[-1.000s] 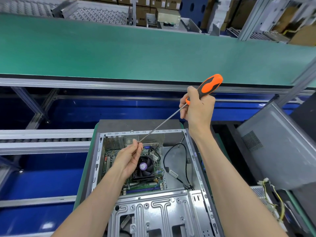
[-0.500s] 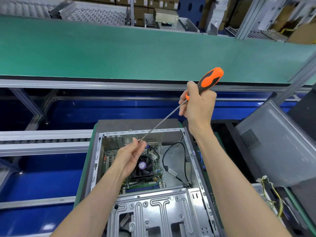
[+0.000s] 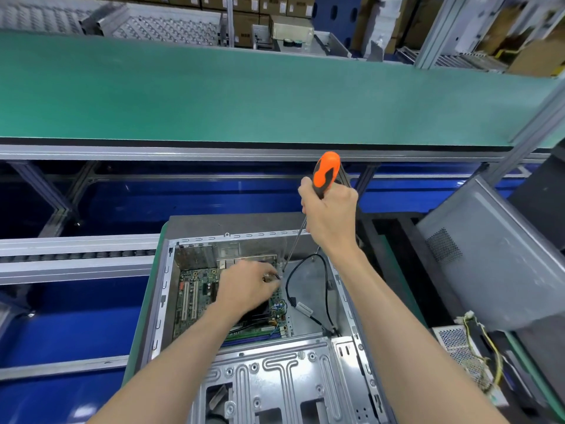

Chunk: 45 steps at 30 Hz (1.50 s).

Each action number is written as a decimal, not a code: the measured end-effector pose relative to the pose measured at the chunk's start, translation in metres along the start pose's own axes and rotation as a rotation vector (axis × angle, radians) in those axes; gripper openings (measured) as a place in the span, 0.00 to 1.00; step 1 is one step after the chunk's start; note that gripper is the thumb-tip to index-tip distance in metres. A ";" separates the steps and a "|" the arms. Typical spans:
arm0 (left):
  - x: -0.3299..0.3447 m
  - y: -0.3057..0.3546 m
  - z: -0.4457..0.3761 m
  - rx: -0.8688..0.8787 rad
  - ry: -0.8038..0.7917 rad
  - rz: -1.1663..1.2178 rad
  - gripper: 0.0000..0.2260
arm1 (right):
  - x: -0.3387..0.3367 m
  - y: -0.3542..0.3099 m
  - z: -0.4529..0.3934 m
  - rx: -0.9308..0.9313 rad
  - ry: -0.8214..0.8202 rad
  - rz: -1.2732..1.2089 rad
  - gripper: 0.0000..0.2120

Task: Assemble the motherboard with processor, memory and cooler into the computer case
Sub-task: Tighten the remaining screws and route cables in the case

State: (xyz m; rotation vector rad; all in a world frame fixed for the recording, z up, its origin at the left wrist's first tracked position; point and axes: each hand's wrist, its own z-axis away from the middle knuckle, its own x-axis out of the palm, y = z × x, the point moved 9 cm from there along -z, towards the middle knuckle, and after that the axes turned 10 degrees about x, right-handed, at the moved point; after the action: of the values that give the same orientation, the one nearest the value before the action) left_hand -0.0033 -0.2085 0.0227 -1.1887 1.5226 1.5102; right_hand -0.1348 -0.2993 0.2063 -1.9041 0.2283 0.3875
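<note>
Writing: none can be read on board or case.
Case: one open grey metal computer case [image 3: 308, 377] is laid on the desk.
Board: one green motherboard [image 3: 198, 289] is seated inside it — two white slots are counted.
Right hand [image 3: 331, 214]: fingers are clamped on one orange-and-black-handled screwdriver [image 3: 325, 172].
Left hand [image 3: 247, 289]: fingers are curled over the board — whether anything is pinched cannot be told.

Orange-and-black screwdriver handle [image 3: 326, 172], green motherboard [image 3: 195, 296], silver-grey computer case [image 3: 275, 377], black cable [image 3: 305, 261], plain green conveyor belt [image 3: 244, 93], blue panels [image 3: 61, 316] below
</note>
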 end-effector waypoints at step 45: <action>-0.016 -0.010 -0.008 -0.146 0.258 0.496 0.13 | 0.058 0.018 0.005 0.006 -0.198 0.086 0.27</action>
State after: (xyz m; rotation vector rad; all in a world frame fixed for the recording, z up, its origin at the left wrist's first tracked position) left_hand 0.0126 -0.2136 0.0343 -1.1778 2.0189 1.8669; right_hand -0.0874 -0.2998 0.1674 -1.8396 0.1791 0.6290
